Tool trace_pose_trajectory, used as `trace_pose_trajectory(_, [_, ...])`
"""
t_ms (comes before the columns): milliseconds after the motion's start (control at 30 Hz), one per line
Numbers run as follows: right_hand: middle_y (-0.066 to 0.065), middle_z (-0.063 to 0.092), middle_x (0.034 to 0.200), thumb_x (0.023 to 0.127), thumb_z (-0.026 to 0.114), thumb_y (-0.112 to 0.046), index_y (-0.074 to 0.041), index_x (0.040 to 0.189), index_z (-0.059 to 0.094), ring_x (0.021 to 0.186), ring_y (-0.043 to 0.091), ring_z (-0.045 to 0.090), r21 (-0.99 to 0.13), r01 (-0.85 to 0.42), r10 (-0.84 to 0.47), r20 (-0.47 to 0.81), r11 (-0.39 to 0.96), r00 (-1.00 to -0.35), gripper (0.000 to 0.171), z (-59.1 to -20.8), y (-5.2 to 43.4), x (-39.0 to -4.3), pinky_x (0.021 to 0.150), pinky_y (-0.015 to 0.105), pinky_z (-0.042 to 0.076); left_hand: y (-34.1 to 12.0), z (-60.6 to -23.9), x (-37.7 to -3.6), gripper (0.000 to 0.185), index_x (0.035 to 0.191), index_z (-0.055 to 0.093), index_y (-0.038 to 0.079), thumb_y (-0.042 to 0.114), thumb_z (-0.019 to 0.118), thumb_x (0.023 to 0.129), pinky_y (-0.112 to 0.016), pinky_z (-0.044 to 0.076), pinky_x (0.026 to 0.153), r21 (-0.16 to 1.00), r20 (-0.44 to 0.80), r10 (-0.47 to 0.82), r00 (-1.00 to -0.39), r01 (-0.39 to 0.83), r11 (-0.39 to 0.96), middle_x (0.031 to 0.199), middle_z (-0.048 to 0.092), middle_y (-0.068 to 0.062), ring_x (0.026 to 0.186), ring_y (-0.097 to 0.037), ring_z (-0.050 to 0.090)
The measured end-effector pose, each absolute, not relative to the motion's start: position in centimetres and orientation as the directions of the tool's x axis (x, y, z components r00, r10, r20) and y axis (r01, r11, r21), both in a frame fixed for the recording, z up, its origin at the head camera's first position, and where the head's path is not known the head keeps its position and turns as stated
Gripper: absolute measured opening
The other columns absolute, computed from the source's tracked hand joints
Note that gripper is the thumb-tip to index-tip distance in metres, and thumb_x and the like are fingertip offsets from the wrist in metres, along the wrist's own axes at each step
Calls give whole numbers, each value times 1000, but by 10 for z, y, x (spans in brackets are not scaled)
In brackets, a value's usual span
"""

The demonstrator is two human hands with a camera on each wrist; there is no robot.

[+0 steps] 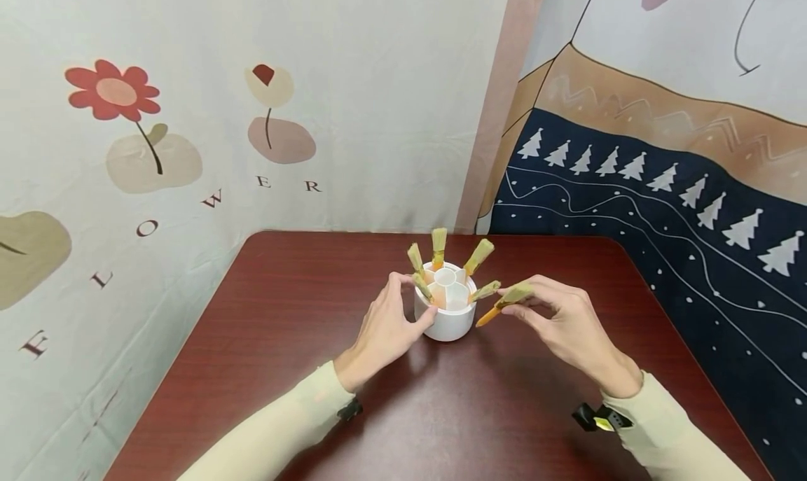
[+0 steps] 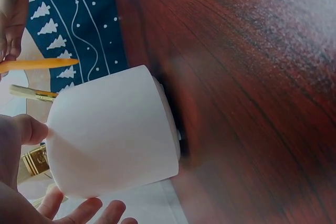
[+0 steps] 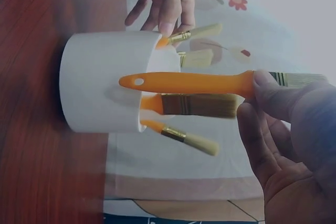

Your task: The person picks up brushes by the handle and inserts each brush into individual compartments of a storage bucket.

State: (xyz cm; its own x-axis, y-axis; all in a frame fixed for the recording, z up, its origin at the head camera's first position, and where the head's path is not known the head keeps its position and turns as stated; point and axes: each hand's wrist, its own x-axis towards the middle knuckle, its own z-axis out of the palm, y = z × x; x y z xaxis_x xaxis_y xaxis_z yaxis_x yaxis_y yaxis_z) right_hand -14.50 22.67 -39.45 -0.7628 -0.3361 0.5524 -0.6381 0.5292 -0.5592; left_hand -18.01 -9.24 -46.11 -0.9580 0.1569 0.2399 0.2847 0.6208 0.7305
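Observation:
A round white divided holder (image 1: 448,326) stands upright on the table. Several paintbrushes (image 1: 479,255) with pale bristles and orange handles lean outward from its compartments, bristles up. My left hand (image 1: 386,327) holds the holder at its left side, thumb near the front rim and fingers round the side, as the left wrist view also shows. To the right of the holder, my right hand (image 1: 567,321) pinches another paintbrush (image 3: 189,83) near its metal band between thumb and fingers. This brush is tilted, its orange handle end pointing down toward the holder and its bristles up.
The dark red wooden table (image 1: 302,285) has rounded far corners. Behind it hangs a pale cloth (image 1: 391,117) printed with flowers and letters. On the right is a dark blue cloth (image 1: 630,236) with white trees. A black strap (image 1: 602,418) sits at the right wrist.

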Motion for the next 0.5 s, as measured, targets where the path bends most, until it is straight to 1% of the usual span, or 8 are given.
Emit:
trace_pose_trajectory(67, [-11,86,116,85,99,4,-25,120,87,110,-3,79,-549,-642,-338,557,535,-758,47,-394,225,-145,93,12,63,-93,-461,-180,60,145,54,19,45,86,102,-58,62,110,733,236,155,-959,281,620,152,72,-12,137,-36,74])
trace_pose_trajectory(167, [-11,85,116,86,98,2,-25,120,87,109,-2,79,-540,-649,-343,564,535,-752,45,-392,221,-145,93,11,62,-93,-461,-181,60,145,54,19,46,85,102,-58,62,110,737,234,152,-960,278,616,153,72,-12,139,-37,74])
trace_pose_trajectory(367, [-3,86,112,85,99,3,-21,121,88,100,3,79,-540,-667,-333,591,514,-735,45,-389,215,-144,91,11,63,-93,-461,-181,60,146,54,18,45,86,102,-59,62,110,733,239,160,-958,286,617,153,72,-13,138,-37,74])
trace_pose_trajectory(500, [-6,87,115,84,100,2,-19,122,88,103,2,79,-528,-675,-341,596,516,-727,45,-386,212,-144,94,12,63,-93,-461,-181,60,146,54,18,44,86,102,-59,62,110,739,236,163,-958,286,610,153,72,-14,139,-40,74])
